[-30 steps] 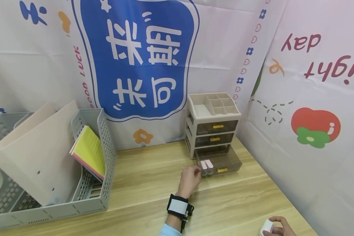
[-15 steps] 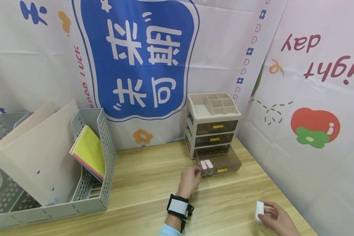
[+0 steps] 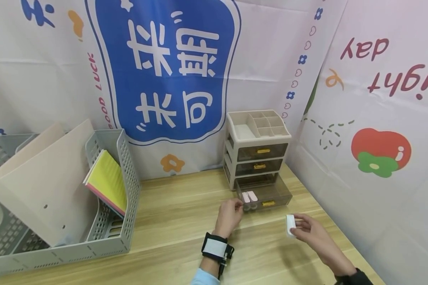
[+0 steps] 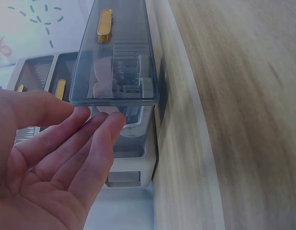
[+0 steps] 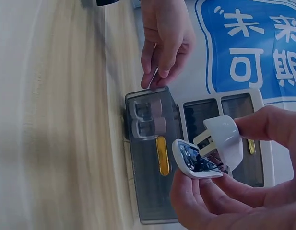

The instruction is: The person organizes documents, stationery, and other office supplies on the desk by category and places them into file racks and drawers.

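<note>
My left hand (image 3: pixel 230 215) is at the near left corner of the pulled-out bottom drawer (image 3: pixel 271 194). In the left wrist view, the thumb and loosely bent fingers (image 4: pixel 90 158) lie right at the drawer's side wall. My right hand (image 3: pixel 314 235) is raised over the table, to the right of the left hand and nearer than the drawer. It pinches a small white two-pronged object (image 3: pixel 290 226). In the right wrist view, this white object (image 5: pixel 227 139) shows two flat prongs facing a white-edged piece with a dark, shiny inner face. Two small pink-and-clear pieces (image 5: pixel 150 117) lie inside the drawer.
The drawer belongs to a cream desktop organizer (image 3: pixel 258 130) with two shut drawers above and a compartmented top. On the left stands a grey file holder (image 3: pixel 128 198) with pale folders (image 3: pixel 53 182) and a yellow pad (image 3: pixel 108 182). Printed cloth walls (image 3: pixel 271 51) border the wooden table (image 3: pixel 178 221).
My right hand has moved from the bottom right edge up and left toward the drawer, carrying the white two-pronged object. My left hand has stayed at the drawer's corner.
</note>
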`<state>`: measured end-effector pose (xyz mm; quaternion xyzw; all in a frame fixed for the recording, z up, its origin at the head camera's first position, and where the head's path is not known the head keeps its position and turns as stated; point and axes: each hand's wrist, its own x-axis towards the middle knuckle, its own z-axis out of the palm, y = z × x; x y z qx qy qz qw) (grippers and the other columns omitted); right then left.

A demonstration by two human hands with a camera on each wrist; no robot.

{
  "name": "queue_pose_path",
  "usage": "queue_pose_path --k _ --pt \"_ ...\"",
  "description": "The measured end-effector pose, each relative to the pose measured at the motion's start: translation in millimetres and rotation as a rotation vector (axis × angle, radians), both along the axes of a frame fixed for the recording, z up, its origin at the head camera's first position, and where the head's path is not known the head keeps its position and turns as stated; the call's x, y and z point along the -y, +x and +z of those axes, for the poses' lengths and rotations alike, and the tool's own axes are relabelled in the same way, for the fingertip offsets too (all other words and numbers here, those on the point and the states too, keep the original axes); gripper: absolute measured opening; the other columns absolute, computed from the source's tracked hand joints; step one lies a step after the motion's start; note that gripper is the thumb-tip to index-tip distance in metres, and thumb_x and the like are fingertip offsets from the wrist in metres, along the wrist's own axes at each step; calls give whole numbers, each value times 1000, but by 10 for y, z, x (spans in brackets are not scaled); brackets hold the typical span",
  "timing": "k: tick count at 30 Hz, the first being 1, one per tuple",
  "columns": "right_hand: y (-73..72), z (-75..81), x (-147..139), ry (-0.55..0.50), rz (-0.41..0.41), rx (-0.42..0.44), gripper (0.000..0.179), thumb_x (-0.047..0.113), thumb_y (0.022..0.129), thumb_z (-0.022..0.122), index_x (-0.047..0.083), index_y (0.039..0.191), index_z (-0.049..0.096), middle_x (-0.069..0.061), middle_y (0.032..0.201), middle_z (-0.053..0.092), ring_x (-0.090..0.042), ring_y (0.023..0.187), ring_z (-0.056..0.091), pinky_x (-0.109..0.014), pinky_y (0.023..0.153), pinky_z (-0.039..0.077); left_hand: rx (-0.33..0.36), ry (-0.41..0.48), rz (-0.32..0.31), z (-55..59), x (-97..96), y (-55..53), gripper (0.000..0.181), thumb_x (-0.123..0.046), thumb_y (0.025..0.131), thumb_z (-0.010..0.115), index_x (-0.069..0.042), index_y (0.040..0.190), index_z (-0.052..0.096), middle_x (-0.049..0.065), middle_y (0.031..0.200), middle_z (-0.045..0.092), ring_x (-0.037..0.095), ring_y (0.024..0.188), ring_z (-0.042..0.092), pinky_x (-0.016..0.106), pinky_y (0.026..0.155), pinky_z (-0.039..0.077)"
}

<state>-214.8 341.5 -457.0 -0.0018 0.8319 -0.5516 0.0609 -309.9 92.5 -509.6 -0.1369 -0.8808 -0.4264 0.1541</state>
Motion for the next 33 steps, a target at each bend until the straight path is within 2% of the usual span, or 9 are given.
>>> queue_pose_path --k 3,9,13,18,20,23,27,33 --pt "-135 40 47 -13 33 -11 60 15 89 61 -7 136 33 -27 121 54 -27 104 59 -37 84 51 -1 -3 1 -8 3 -4 9 -5 82 65 -4 88 71 3 80 69 8 71 62 19 63 50" --pt "-419 95 143 24 99 -91 60 17 89 59 -11 135 32 -27 122 48 -26 102 59 -33 82 52 3 -9 7 -11 9 -19 9 -6 82 64 -4 89 71 3 80 69 8 71 61 19 63 49" --pt "-604 142 193 23 124 -126 60 16 90 59 -11 136 31 -30 123 47 -31 107 56 -34 83 52 2 -11 3 0 9 -16 9 -6 82 64 -4 89 71 3 80 69 8 71 62 19 62 49" --pt "-841 174 242 1 152 -127 56 12 89 59 -1 138 34 -30 129 44 -36 113 51 -40 88 51 18 -11 -7 9 7 -8 9 -6 83 65 -3 89 70 4 81 69 9 71 62 20 63 50" --pt "-936 185 278 30 161 -125 53 11 89 58 4 137 36 -28 129 44 -34 109 53 -43 87 51 23 -10 -5 11 12 -11 9 -6 83 65 -4 90 70 3 81 69 9 72 62 20 63 50" --pt "-1088 197 349 90 148 -102 48 9 89 55 9 135 40 -26 124 48 -29 96 57 -43 79 52 23 -9 -3 6 18 -21 9 -6 83 65 -4 89 70 3 81 69 9 72 63 20 63 50" --pt "-1291 193 431 140 136 -68 43 6 89 52 7 132 44 -27 115 54 -26 79 58 -39 67 51 15 -13 0 -1 21 -30 9 -6 82 65 -4 89 70 4 81 69 9 72 63 19 64 50" --pt "-1517 152 496 222 176 -101 43 5 88 53 -2 129 47 -27 112 59 -22 79 61 -33 64 53 10 -21 -12 -12 18 -37 8 -6 83 65 -4 88 70 4 81 70 9 72 63 19 64 50"
